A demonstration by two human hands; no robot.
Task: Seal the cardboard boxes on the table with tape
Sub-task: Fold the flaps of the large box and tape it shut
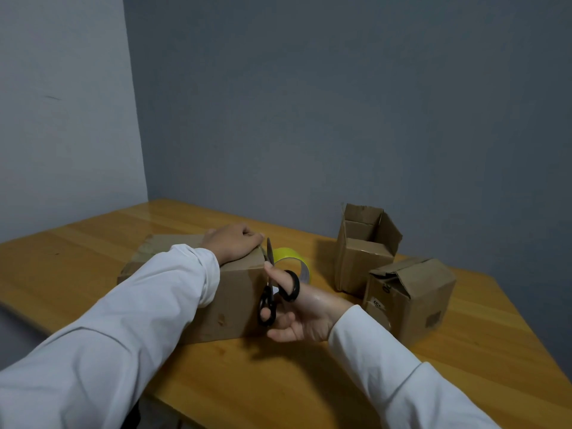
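Observation:
A closed cardboard box (230, 300) lies in front of me on the wooden table, with clear tape along its top. My left hand (232, 243) rests on the box's top right edge, fingers curled over the tape end. My right hand (298, 315) grips black-handled scissors (272, 292), blades pointing up beside the box's right corner, just under my left fingers. A yellow tape roll (289, 261) stands right behind the scissors, partly hidden by them.
Two more cardboard boxes stand to the right: an upright one with open flaps (363, 247) near the wall, and one with loosely folded flaps (408, 297) closer to me. The table's (309, 382) front edge runs diagonally below my arms. Walls close off the back.

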